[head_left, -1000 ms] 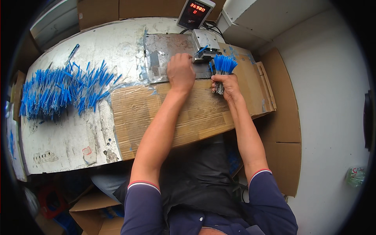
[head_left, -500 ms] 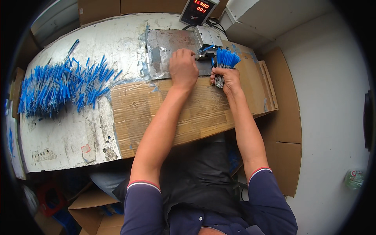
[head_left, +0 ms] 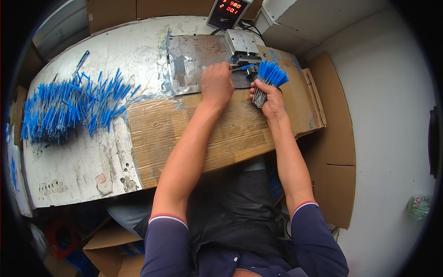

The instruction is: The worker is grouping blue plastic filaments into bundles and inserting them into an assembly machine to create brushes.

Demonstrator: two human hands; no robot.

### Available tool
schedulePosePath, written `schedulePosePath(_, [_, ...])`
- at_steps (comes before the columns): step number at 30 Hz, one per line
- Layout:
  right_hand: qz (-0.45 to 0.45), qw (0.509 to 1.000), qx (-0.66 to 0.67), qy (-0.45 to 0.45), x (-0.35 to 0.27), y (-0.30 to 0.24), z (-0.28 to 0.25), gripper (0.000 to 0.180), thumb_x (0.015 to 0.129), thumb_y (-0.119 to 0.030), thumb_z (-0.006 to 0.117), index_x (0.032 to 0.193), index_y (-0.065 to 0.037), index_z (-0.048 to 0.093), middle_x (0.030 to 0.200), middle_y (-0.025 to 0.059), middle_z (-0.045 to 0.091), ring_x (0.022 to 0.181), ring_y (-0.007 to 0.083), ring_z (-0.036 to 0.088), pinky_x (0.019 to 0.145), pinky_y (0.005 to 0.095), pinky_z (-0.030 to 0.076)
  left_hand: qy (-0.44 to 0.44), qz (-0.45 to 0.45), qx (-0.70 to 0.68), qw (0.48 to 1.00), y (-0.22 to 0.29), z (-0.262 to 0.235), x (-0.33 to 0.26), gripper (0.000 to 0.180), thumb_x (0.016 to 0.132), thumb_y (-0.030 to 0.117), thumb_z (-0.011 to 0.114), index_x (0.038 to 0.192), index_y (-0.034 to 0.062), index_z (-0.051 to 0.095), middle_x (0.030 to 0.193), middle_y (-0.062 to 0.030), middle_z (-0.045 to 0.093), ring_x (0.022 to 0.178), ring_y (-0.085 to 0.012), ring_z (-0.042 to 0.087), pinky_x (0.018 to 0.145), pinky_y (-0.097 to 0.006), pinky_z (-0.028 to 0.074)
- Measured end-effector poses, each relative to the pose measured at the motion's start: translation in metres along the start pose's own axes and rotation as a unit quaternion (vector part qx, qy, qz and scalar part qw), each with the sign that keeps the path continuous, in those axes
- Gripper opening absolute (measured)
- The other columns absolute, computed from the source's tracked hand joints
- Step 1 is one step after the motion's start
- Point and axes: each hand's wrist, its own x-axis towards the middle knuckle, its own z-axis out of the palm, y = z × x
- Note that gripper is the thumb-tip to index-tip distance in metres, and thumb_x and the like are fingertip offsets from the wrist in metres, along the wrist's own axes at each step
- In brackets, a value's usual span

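Observation:
My left hand [head_left: 217, 85] is closed in a pinch over the metal plate. A thin blue-tipped wire brush [head_left: 247, 67] sticks out from its fingertips to the right, its blue end by the front of the small metal machine [head_left: 242, 46]. Wrapped in my right hand [head_left: 272, 100] is a bundle of blue-tipped wire brushes [head_left: 272, 74], blue ends up and looped wire ends down. This hand is just right of the machine, above the cardboard. A large heap of the same brushes [head_left: 60, 108] lies at the left of the table.
A counter with a red lit display [head_left: 228, 13] stands behind the machine, with black cables beside it. Brown cardboard [head_left: 198, 134] covers the near table edge. A pen-like tool [head_left: 82, 61] lies behind the heap. A cardboard box [head_left: 332, 138] and white wall border the right.
The brush in my left hand has shifted down and toward me, away from the machine. My right hand with the bundle has moved slightly right and nearer. The display's digits have changed.

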Motion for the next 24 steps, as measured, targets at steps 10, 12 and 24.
schedulePosePath(10, [0.005,0.998,-0.062,-0.005,-0.003,0.0,-0.01,0.01,0.084,-0.003,0.077,0.091,0.0,0.07,0.075,0.0074,0.069,0.062,0.0172,0.067,0.053,0.0307,0.057,-0.004,0.051,0.059,0.997,-0.004,0.001,-0.002,0.006,0.091,0.011,0.067,0.096,0.0079,0.068,0.09,-0.011,0.069,0.088,-0.031,0.065,0.079,-0.044,0.048])
schedulePosePath(12, [0.019,0.999,-0.043,-0.006,-0.005,-0.002,-0.013,0.009,0.083,-0.002,0.076,0.089,0.0,0.07,0.075,0.0076,0.068,0.062,0.0167,0.066,0.052,0.0302,0.056,-0.017,0.066,0.089,0.994,-0.003,0.002,-0.002,0.006,0.091,0.011,0.066,0.096,0.0076,0.068,0.09,-0.011,0.069,0.088,-0.0305,0.065,0.079,-0.044,0.048])
schedulePosePath(24, [-0.02,0.993,-0.11,0.024,0.0,-0.003,0.009,0.011,0.079,0.004,0.077,0.086,0.004,0.068,0.074,0.01,0.068,0.058,0.0172,0.066,0.047,0.0308,0.056,0.055,-0.067,0.011,0.996,0.004,-0.005,0.003,0.009,0.1,0.016,0.06,0.099,0.0084,0.063,0.083,-0.0131,0.068,0.082,-0.035,0.066,0.072,-0.048,0.051])
